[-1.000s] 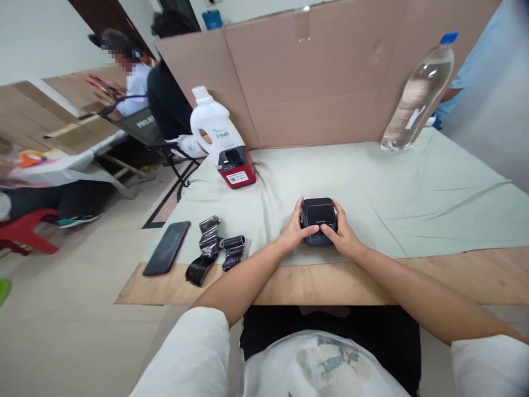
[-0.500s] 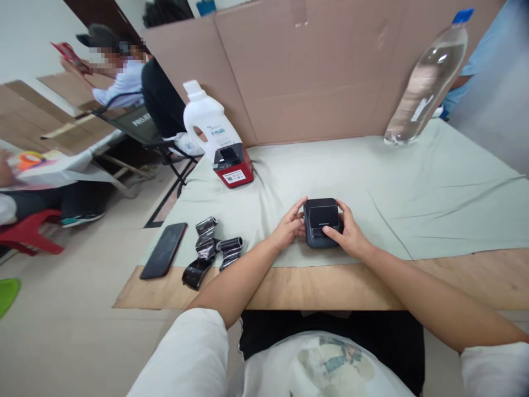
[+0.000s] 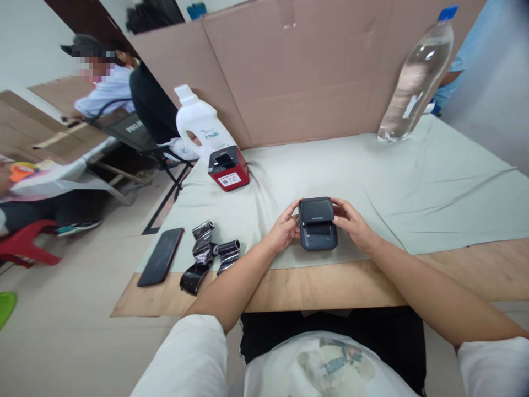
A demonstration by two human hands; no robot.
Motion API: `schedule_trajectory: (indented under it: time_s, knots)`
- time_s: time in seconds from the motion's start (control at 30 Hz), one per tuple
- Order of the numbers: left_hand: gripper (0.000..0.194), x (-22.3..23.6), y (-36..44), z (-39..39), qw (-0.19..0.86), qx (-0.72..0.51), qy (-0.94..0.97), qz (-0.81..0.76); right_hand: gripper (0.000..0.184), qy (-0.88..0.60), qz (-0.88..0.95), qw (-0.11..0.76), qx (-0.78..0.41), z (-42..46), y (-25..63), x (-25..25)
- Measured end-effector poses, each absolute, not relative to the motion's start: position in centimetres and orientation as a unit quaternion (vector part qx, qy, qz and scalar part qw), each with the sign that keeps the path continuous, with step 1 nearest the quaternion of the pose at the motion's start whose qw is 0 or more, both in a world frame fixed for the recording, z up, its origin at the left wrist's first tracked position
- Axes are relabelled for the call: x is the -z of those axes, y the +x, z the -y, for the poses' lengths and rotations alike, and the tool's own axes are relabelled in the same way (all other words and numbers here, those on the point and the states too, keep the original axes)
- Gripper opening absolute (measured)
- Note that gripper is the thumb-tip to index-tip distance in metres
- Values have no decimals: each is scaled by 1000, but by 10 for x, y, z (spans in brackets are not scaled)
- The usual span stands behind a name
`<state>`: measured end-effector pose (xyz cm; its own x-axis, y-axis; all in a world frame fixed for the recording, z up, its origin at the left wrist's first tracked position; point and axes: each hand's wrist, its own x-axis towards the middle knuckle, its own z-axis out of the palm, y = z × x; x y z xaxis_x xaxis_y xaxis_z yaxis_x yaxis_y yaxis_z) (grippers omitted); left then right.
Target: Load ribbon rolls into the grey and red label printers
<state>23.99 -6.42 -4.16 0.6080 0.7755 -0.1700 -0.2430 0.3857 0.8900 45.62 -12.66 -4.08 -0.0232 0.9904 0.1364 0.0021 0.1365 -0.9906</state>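
A small black label printer (image 3: 317, 240) rests on the cloth in front of me. Its lid stands slightly raised, and a dark slot shows beneath the lid's front edge. My left hand (image 3: 284, 230) grips the printer's left side, with a fingertip at the upper left corner. On the opposite side, my right hand (image 3: 354, 225) holds the lid's right edge, its thumb near the lid's front corner. To the left of my left forearm lies a crumpled black ribbon (image 3: 203, 251) on small rolls, partly unwound.
A dark phone (image 3: 161, 257) lies at the table's left edge. Farther back stand a red-and-black box-shaped device (image 3: 230, 170), a white jug (image 3: 201, 122) and a tilted-looking clear bottle (image 3: 417, 82). A cardboard panel (image 3: 314, 71) borders the back. Other people sit at the left.
My right thumb has moved from the printer's front to the lid's right edge. The lid has risen a little, exposing the slot. The view has shifted slightly.
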Motion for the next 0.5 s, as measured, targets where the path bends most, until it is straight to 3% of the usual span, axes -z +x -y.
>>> schedule_trajectory:
  time_s: [0.17,0.5]
  knots:
    - [84,49,239,62,776,-313,456,-303,51,-526,502,566,-388,122,459,42]
    - [86,43,239,64,779,-296,454,-315,41,-537,514,572,-347,122,457,45]
